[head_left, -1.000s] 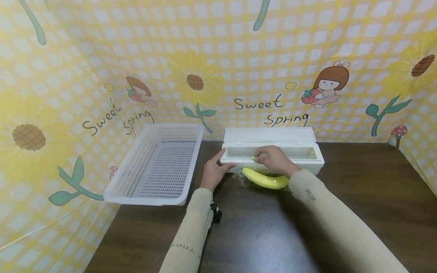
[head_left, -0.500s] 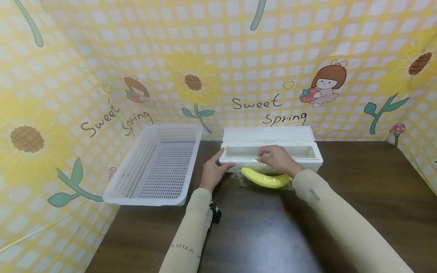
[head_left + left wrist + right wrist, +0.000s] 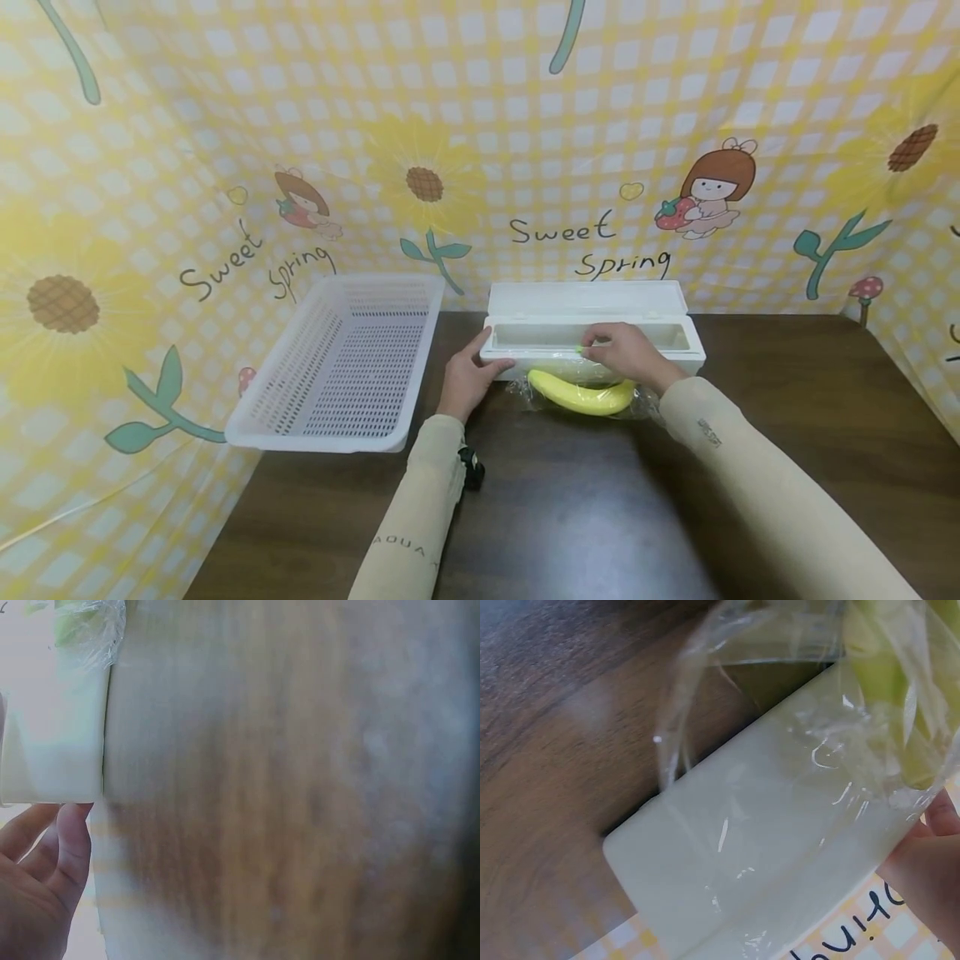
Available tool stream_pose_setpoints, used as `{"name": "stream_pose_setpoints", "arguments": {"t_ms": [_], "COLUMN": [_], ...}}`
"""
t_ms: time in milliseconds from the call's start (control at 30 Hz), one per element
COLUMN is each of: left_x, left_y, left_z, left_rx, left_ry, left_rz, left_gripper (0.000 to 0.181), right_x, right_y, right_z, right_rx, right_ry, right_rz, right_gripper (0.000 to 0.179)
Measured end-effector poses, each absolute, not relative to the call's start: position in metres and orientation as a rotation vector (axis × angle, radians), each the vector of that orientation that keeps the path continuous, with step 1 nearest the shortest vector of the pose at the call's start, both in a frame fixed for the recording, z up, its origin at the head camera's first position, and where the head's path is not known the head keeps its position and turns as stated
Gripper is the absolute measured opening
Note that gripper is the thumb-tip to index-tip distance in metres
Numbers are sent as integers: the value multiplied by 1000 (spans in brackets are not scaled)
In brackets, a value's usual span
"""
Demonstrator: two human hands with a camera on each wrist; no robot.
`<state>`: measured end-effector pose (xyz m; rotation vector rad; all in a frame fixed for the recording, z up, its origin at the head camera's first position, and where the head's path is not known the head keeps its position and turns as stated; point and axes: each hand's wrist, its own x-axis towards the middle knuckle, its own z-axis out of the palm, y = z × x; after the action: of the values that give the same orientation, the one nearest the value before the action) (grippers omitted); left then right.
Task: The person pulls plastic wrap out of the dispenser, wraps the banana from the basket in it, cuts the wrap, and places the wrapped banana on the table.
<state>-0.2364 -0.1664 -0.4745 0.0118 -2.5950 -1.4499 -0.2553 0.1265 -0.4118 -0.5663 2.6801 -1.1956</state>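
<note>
A white cling film dispenser [image 3: 684, 360] stands at the back of the table with its lid [image 3: 585, 300] raised. My left hand [image 3: 465, 383] grips its left end, thumb on the front; in the left wrist view the fingertips lie against the end face of the dispenser [image 3: 56, 742]. My right hand [image 3: 624, 348] pinches a small green slide cutter [image 3: 580, 350] at the front rim, right of the middle. Clear cling film [image 3: 772, 825] hangs over the dispenser's front. Below it on the table lies a yellow banana [image 3: 577, 395] with film around it.
A white perforated plastic basket [image 3: 367, 375] stands on the left of the brown wooden table [image 3: 555, 508]. A yellow checked cloth [image 3: 525, 125] with sunflowers hangs right behind the dispenser and along the sides.
My right hand has slid the green cutter a little to the right along the front rim. The left hand keeps its place at the dispenser's left end, and the banana stays put.
</note>
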Motion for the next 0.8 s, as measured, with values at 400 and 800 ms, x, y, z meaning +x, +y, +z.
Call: {"name": "stream_pose_setpoints", "arguments": {"t_ms": [400,800], "left_x": [-237,-238], "left_y": [-167,-168], "left_z": [-476,-476], "left_rx": [2,-1], "left_ry": [-2601,-2593], "left_rz": [-1442,-1464], "left_gripper": [78,79], "right_x": [-254,-255], "right_y": [134,141], "right_z": [-416,-416], "right_rx": [-590,-678], "right_ry": [2690,2783], "right_rz": [-1230,-1163], "right_gripper": [11,9]}}
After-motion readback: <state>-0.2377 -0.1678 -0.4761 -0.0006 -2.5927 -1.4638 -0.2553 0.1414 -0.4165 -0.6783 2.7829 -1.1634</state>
